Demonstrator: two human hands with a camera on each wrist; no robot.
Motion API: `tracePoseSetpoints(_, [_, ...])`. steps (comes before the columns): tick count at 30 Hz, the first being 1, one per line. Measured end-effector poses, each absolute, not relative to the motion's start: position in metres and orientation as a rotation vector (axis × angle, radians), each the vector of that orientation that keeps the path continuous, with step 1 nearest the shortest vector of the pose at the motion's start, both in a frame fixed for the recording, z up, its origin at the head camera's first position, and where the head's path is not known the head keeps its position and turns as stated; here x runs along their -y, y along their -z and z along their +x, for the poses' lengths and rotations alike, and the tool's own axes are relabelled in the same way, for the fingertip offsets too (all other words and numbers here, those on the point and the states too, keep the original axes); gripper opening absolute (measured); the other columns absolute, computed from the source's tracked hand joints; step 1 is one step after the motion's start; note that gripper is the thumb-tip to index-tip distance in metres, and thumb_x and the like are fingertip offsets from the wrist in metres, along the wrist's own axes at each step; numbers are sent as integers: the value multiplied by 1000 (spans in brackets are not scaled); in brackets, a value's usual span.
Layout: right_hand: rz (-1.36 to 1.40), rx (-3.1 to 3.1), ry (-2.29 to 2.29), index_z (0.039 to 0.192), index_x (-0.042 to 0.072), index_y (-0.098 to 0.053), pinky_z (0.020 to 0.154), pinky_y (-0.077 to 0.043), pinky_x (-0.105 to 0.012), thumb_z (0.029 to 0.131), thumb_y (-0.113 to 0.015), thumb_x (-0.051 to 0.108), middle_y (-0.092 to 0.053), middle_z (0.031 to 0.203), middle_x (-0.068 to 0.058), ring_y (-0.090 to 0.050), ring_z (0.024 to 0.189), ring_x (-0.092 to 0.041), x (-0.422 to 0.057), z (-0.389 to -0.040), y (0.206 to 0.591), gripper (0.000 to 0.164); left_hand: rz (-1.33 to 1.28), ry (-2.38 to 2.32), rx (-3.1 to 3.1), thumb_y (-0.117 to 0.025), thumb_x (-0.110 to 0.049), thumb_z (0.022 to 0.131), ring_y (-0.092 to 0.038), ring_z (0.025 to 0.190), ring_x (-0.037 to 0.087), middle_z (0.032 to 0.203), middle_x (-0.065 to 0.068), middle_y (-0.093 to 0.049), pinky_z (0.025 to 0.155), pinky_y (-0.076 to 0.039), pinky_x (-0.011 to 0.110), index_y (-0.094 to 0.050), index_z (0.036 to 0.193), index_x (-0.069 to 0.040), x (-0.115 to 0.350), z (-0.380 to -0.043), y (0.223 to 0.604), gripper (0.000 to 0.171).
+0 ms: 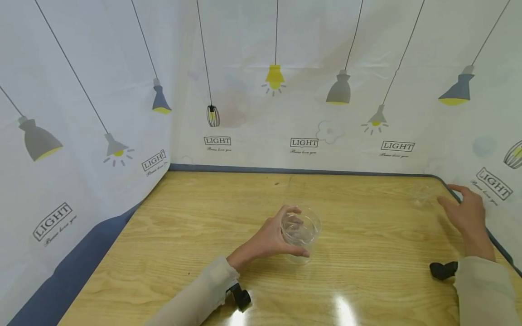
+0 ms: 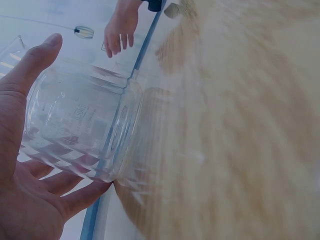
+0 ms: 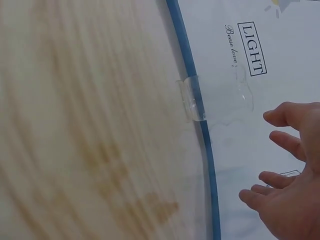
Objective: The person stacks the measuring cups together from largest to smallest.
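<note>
My left hand (image 1: 274,235) grips a clear cup (image 1: 303,233) near the middle of the table, thumb on one side and fingers round the other. In the left wrist view the cup (image 2: 75,117) has a faceted wall and a thick base; whether that base touches the tabletop I cannot tell. On the right, my right hand (image 1: 466,215) holds nothing, its fingers spread and slightly bent. Just left of it stands a small clear object (image 1: 422,195), apart from the fingers. The right wrist view shows this clear object (image 3: 191,100) too, too transparent to name.
The wooden table (image 1: 195,213) has a dark blue border at its back and sides. A white curtain (image 1: 244,99) printed with lamps rises behind it and along both sides. Black straps with mounts (image 1: 240,296) sit on both wrists.
</note>
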State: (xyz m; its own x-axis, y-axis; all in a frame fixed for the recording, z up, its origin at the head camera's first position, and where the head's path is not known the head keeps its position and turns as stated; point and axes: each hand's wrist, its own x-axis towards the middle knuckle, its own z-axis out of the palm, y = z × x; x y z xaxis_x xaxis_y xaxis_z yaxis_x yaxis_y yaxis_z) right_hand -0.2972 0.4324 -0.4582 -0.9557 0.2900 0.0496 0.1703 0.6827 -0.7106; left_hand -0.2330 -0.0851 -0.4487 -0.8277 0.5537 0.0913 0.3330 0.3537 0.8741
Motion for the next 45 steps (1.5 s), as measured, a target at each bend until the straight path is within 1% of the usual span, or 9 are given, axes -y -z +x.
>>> tracePoseSetpoints(8, [-326,2837,-1201,163,1,-19,107,-24,-82,109,-40,46,-6,166,-38,-14,147,-66,-431,-294,463,73,790,-1485,-2387,-97,-32,72,-62,128,9,143,5,-65,100,-54,27,-38,151,-25,85,-231,452,100])
tracePoseSetpoints(13, [-170,2931,-1258,164,2,-11,102,-26,-83,110,-40,48,3,164,-41,-11,145,-69,-429,-297,464,77,783,-1498,-2380,-96,-33,72,-62,129,10,143,5,-65,100,-54,27,-38,149,-32,86,-231,452,97])
tracePoseSetpoints(20, [-132,2836,-1392,168,24,0,104,-26,-83,107,-45,51,6,166,-38,-10,148,-67,-420,-299,463,80,780,-1501,-2377,-97,-33,72,-63,128,11,143,6,-65,99,-54,27,-38,148,-36,87,-232,452,96])
tracePoseSetpoints(23, [-108,2834,-1390,168,27,-2,104,-27,-83,107,-46,53,6,168,-36,-9,149,-66,-418,-301,463,80,781,-1492,-2386,-97,-34,71,-63,126,10,142,3,-65,99,-55,27,-38,150,-31,87,-232,452,98])
tracePoseSetpoints(28, [-43,2837,-1394,168,19,0,105,-28,-82,106,-49,52,3,168,-36,-9,148,-66,-415,-304,464,85,786,-1486,-2392,-97,-34,71,-63,126,8,141,0,-66,98,-55,27,-37,153,-22,87,-233,451,102])
tracePoseSetpoints(37, [-119,2797,-1359,167,8,-3,105,-38,-72,104,-54,51,-17,166,-36,-24,147,-59,-411,-310,465,92,801,-1487,-2379,-96,-32,73,-61,128,7,142,-2,-65,100,-55,27,-37,152,-28,85,-234,451,99])
tracePoseSetpoints(40, [-131,2805,-1281,165,3,-11,94,-53,-43,104,-56,51,-33,158,-37,-44,134,-48,-410,-311,467,90,803,-1487,-2378,-96,-33,73,-61,129,6,143,2,-65,101,-54,27,-37,150,-33,85,-234,450,97])
tracePoseSetpoints(42, [-135,2823,-1219,163,-2,-17,80,-50,-24,103,-57,50,-42,151,-36,-56,114,-24,-410,-312,468,88,804,-1486,-2380,-96,-33,73,-61,129,7,143,4,-65,102,-54,28,-37,149,-36,85,-233,450,97])
tracePoseSetpoints(45, [-112,2845,-1166,160,-6,-25,70,-42,-17,104,-59,47,-49,140,-33,-44,94,9,-410,-313,470,84,798,-1482,-2386,-97,-33,72,-61,129,7,143,4,-65,102,-54,29,-37,149,-37,85,-233,449,97])
